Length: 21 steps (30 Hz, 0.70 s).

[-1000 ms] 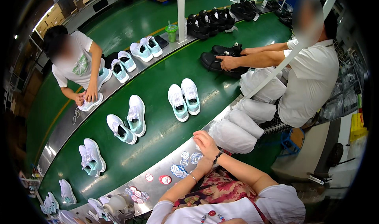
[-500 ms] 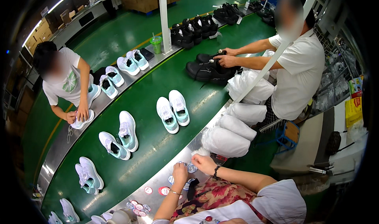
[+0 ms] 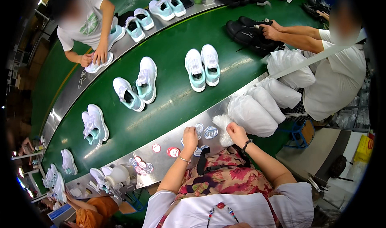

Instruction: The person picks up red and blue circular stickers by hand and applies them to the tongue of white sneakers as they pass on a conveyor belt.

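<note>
My left hand [image 3: 189, 139] is closed above the metal ledge [image 3: 148, 153], beside round blue-and-white tags [image 3: 210, 132]; whatever its fingers hold is hidden. Fingers pinched, my right hand [image 3: 238, 134] is at the edge of a bundle of thin whitish plastic strands [image 3: 223, 128]. I cannot make out what, if anything, is between its fingertips. Red-and-white round tags [image 3: 173, 152] lie left of my left hand, and a mixed pile of tags [image 3: 140, 166] sits farther left. Beyond the ledge, pairs of white-and-mint sneakers [image 3: 202, 67] stand on the green conveyor belt [image 3: 169, 103].
White wrapped bundles [image 3: 253, 113] line the ledge to my right. A co-worker [image 3: 337, 75] there handles black shoes [image 3: 249, 33]. Across the belt another person [image 3: 84, 23] works on a sneaker. A person in orange [image 3: 90, 216] is at the lower left. A blue-framed stool [image 3: 303, 133] stands right.
The view has tilted down and shifted. My hands have moved apart; the right one is now at the right side of the strand bundle, the left still by the tags.
</note>
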Available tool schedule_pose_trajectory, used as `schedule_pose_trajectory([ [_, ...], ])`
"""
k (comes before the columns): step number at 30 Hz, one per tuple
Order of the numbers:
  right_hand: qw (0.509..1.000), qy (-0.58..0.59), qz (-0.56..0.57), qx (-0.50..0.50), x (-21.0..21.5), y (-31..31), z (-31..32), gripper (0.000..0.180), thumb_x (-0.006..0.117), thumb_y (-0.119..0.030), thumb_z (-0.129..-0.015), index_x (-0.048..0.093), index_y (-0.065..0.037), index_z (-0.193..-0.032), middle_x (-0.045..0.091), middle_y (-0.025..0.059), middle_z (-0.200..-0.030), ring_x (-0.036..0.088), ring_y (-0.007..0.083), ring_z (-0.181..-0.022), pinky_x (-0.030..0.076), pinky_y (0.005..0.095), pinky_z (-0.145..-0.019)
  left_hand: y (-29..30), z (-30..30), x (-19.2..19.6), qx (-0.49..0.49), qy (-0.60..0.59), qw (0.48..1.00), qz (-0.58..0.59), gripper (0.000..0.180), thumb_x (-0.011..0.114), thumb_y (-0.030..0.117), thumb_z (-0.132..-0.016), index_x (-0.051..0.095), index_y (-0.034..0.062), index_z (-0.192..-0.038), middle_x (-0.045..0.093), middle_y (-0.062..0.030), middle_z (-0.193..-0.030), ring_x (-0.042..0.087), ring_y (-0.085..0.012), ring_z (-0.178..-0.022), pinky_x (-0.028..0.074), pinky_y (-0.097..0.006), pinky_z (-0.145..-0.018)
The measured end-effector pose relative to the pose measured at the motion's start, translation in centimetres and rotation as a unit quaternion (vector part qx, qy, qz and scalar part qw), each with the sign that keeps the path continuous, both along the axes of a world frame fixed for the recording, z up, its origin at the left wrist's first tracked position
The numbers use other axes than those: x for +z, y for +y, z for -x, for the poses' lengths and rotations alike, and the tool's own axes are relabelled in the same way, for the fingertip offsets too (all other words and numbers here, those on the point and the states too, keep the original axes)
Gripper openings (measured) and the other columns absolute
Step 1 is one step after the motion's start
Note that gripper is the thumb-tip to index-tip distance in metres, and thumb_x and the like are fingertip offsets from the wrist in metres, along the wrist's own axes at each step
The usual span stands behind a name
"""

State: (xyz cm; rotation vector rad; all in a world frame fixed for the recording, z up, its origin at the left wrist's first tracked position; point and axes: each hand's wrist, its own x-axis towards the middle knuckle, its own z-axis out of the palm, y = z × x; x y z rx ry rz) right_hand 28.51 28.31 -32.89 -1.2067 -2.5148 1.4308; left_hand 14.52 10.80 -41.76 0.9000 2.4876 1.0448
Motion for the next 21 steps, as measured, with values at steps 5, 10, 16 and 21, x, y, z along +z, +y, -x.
schedule_pose_trajectory([
  [5, 0.999, -0.037, -0.012, 0.037, -1.8, -1.6, 0.3, 0.013, 0.059, -0.02, -0.076, 0.055, -0.008, -0.08, 0.059, 0.0126, -0.062, 0.059, 0.0325, -0.061, 0.045, 0.0413, -0.055, 2.1, -1.2, 0.1, -0.075, 0.003, 0.997, -0.03, 0.015, 0.063, 0.008, -0.072, 0.058, -0.0001, -0.084, 0.055, -0.0172, -0.081, 0.054, -0.0342, -0.076, 0.045, -0.041, -0.068],
  [10, 0.998, -0.059, -0.017, 0.02, -2.3, -1.1, 0.1, 0.016, 0.061, -0.022, -0.073, 0.056, -0.009, -0.081, 0.059, 0.012, -0.062, 0.059, 0.0308, -0.061, 0.045, 0.0408, -0.055, 4.5, -2.7, 1.7, -0.122, 0.021, 0.99, 0.074, 0.03, 0.071, 0.014, -0.064, 0.056, 0.0016, -0.087, 0.054, -0.0164, -0.085, 0.054, -0.0334, -0.082, 0.046, -0.041, -0.07],
  [16, 0.998, -0.069, 0.01, 0.008, -2.1, -0.6, -0.7, 0.013, 0.06, -0.02, -0.073, 0.057, -0.009, -0.077, 0.06, 0.0125, -0.064, 0.059, 0.0305, -0.063, 0.045, 0.0395, -0.057, 4.0, -1.0, -0.5, -0.121, -0.121, 0.98, 0.104, 0.032, 0.071, 0.017, -0.066, 0.059, 0.0031, -0.092, 0.057, -0.018, -0.086, 0.056, -0.0351, -0.082, 0.046, -0.042, -0.07],
  [21, 0.997, -0.071, 0.02, 0.016, -3.1, -1.0, -0.8, 0.013, 0.058, -0.022, -0.075, 0.057, -0.009, -0.078, 0.06, 0.0135, -0.066, 0.059, 0.0328, -0.065, 0.046, 0.0411, -0.06, 3.8, -0.6, -0.7, -0.115, -0.129, 0.979, 0.109, 0.031, 0.07, 0.018, -0.067, 0.063, 0.002, -0.093, 0.06, -0.0195, -0.086, 0.057, -0.0356, -0.081, 0.046, -0.041, -0.072],
])
